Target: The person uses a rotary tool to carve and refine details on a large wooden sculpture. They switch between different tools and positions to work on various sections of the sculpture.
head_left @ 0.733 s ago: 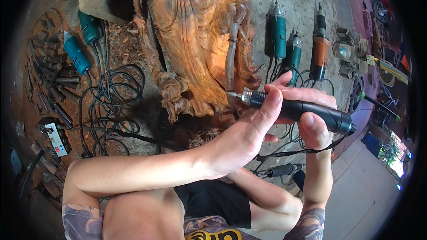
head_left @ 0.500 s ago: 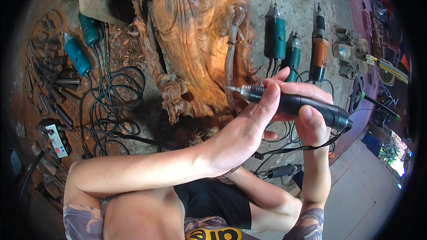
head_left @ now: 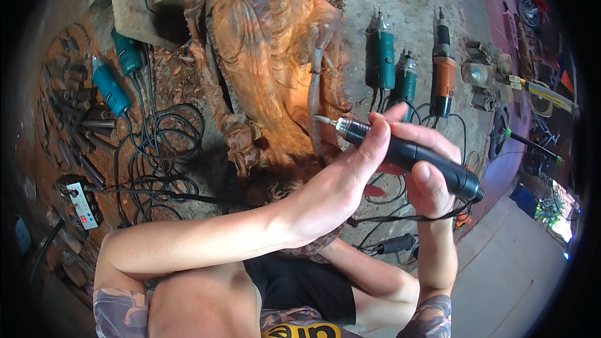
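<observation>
A black rotary carving handpiece [head_left: 441,172] is held between both my hands at the right of centre. Its pointed bit [head_left: 324,119] aims to the upper left, over the lower end of a carved wooden sculpture [head_left: 275,81]; whether it touches the wood I cannot tell. My left hand [head_left: 344,188] reaches across and closes round the front part, thumb on top. Toward the back end, my right hand [head_left: 432,200] grips the body with its thumb below and fingers above. A black cord trails from the handpiece's rear below my right hand.
Teal power grinders [head_left: 385,59] and an orange one [head_left: 444,84] lie on the right. On the left are another teal grinder [head_left: 111,91], coiled black cables [head_left: 166,138], several chisels [head_left: 75,112] and a white control box [head_left: 81,205]. A red motorcycle [head_left: 531,6] stands far right.
The handpiece has tilted, its rear end dropping lower, and both hands have shifted slightly left with it. The whole view has also shifted a little. Both hands keep their hold.
</observation>
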{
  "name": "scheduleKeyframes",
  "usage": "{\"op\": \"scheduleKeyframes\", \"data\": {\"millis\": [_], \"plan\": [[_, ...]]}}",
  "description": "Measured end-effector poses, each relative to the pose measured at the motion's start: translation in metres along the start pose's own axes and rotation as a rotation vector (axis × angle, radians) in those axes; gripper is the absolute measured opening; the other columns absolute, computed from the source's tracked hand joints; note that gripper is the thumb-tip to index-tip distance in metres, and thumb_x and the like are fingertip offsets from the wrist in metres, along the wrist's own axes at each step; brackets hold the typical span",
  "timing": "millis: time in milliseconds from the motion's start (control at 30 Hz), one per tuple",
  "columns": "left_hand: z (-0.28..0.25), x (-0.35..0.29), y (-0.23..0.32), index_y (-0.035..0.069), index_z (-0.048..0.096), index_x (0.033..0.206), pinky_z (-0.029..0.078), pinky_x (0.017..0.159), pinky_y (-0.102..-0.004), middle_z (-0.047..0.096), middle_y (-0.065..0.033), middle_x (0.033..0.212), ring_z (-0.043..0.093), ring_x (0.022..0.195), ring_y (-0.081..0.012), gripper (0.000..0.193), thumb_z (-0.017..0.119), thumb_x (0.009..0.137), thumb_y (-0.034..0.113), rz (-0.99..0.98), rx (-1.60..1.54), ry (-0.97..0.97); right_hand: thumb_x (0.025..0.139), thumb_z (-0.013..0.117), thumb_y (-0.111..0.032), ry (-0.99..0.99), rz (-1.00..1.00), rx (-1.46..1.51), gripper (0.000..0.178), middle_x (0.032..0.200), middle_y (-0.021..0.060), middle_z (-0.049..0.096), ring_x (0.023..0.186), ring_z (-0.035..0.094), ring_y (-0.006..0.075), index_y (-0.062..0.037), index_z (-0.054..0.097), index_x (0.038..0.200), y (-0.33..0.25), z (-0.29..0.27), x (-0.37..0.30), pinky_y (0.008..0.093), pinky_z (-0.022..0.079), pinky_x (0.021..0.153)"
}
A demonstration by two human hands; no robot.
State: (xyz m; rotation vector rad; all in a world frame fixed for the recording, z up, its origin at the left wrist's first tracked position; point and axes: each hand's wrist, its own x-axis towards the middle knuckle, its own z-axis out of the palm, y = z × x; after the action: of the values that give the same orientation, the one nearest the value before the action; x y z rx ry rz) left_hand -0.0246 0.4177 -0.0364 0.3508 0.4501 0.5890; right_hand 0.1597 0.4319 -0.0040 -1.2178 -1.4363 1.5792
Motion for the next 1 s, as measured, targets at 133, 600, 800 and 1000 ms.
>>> {"op": "scheduleKeyframes", "data": {"millis": [133,600,800,1000], "plan": [[0.002,-0.013,-0.001,0.006,0.016,0.16,0.033,0.111,-0.0357,0.026,-0.0092,0.161,0.03,0.144,-0.0214,0.088,0.026,0.1,0.069,-0.084,0.159,-0.151,0.092,0.066,-0.041,0.188,-0.182,-0.128,0.058,0.127,0.0315,0.062,0.117,0.064,0.0353,0.0083,0.062,0.124,0.008,0.016,-0.045,0.0418,0.048,0.104],[0.001,-0.104,0.028,0.008,0.059,0.094,0.057,0.075,-0.0361,0.072,-0.0147,0.093,0.072,0.083,-0.0247,0.047,0.042,0.104,0.051,0.112,0.249,0.513,0.079,0.081,-0.034,0.715,-0.027,-0.708,0.093,0.161,0.0259,0.022,0.137,0.033,0.0497,-0.0059,0.033,0.153,0.078,0.123,-0.145,0.0567,0.028,0.114],[-0.054,-0.178,0.053,0.015,0.053,0.089,0.044,0.057,-0.0235,0.054,0.0019,0.07,0.052,0.059,-0.0094,0.034,0.056,0.1,0.047,0.6,0.023,0.855,0.085,0.073,-0.042,0.769,0.082,-0.704,0.083,0.153,0.022,0.041,0.138,0.039,0.0403,-0.0055,0.039,0.15,0.122,0.135,-0.145,0.0506,0.03,0.114],[-0.071,-0.215,0.052,0.017,0.048,0.084,0.041,0.053,-0.0227,0.046,0.0053,0.068,0.046,0.057,-0.0062,0.035,0.054,0.101,0.047,0.716,0.016,0.868,0.081,0.074,-0.051,0.834,0.036,-0.825,0.088,0.156,0.023,0.035,0.138,0.037,0.0427,-0.0051,0.04,0.149,0.122,0.18,-0.138,0.0568,0.028,0.111]]}}
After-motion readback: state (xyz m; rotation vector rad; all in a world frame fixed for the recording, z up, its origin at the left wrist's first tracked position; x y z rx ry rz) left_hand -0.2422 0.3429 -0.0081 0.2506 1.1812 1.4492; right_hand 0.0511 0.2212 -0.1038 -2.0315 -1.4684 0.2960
